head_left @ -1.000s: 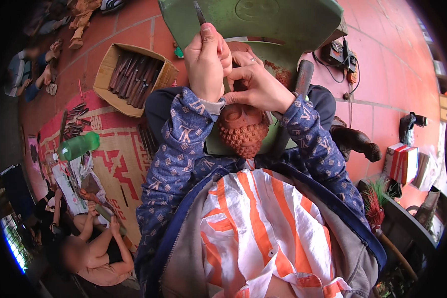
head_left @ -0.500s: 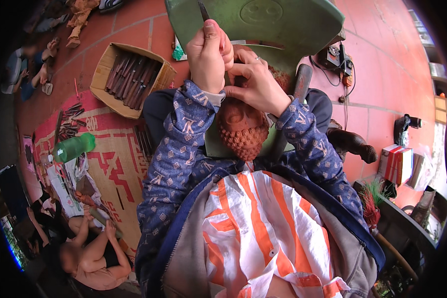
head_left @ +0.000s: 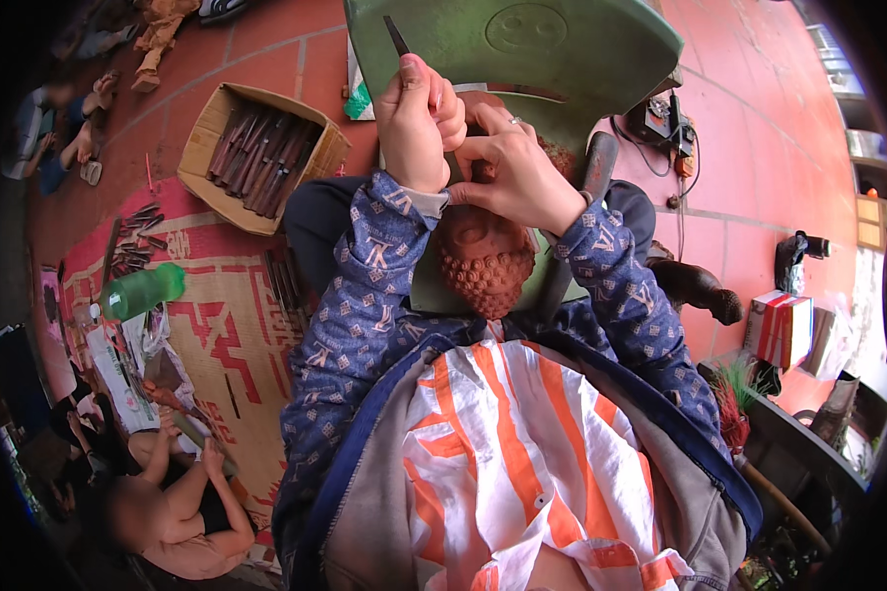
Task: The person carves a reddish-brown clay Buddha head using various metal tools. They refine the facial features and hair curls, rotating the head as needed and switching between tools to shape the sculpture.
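Observation:
A reddish-brown carved wooden figure (head_left: 485, 258), its head covered in knobbed curls, lies in front of me with the head toward my body. My left hand (head_left: 419, 130) is closed in a fist round a carving tool (head_left: 396, 35), thumb up along it; the thin dark blade sticks out at the top. The tool's lower end is hidden. My right hand (head_left: 522, 175), with a ring on one finger, curls over the figure just past its head, thumb and fingers bent against the wood. The two hands lie close together.
A green plastic chair (head_left: 601, 44) stands beyond the figure. To the left are a cardboard box (head_left: 205, 177) of wooden-handled tools, loose tools (head_left: 140, 241) on a mat (head_left: 217, 335) and a green bottle (head_left: 144, 292). Another person (head_left: 192, 522) sits lower left. A power strip (head_left: 682, 148) lies right.
My left hand has dropped slightly toward me and more of the blade shows and leans left. My right hand stays curled over the figure, shifted very little.

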Available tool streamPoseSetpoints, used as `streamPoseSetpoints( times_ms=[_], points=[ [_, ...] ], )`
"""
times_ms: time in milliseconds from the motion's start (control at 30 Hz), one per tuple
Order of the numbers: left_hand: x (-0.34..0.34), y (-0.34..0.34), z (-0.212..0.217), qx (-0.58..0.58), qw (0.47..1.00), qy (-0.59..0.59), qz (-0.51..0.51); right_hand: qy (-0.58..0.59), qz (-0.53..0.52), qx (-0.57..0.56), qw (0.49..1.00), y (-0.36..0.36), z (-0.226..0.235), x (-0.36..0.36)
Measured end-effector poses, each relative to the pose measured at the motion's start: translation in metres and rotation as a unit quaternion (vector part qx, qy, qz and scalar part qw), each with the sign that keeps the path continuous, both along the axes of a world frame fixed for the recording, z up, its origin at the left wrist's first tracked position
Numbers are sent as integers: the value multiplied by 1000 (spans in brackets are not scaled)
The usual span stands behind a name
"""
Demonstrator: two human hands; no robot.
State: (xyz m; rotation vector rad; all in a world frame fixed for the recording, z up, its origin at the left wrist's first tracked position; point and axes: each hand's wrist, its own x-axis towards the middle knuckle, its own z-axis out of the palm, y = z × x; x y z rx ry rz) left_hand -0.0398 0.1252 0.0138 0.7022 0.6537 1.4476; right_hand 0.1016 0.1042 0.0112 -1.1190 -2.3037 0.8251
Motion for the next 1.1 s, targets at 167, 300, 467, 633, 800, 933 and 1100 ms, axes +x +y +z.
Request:
streamPoseSetpoints(
  times_ms=[167,300,467,633,800,933,1100],
  points=[
    [-5,-5,2,24,1000,-5,3,5,-18,50,999,-8,-4,-5],
    [-5,-6,-4,-24,999,-29,14,-52,-6,47,998,-5,4,-3],
    [-9,0,-1,-2,1000,-9,29,-37,-45,64,996,-5,0,-12],
    [-8,-1,-12,-35,996,-77,29,-104,-3,28,994,-3,10,-8],
    [-11,1,-3,80,996,-36,30,-20,-50,63,997,0,0,-17],
    [-20,-11,-7,52,994,-88,-31,-59,14,19,998,-4,11,-9],
    [-20,6,-8,41,995,-88,20,-44,-34,50,997,4,-1,-20]
  ],
)
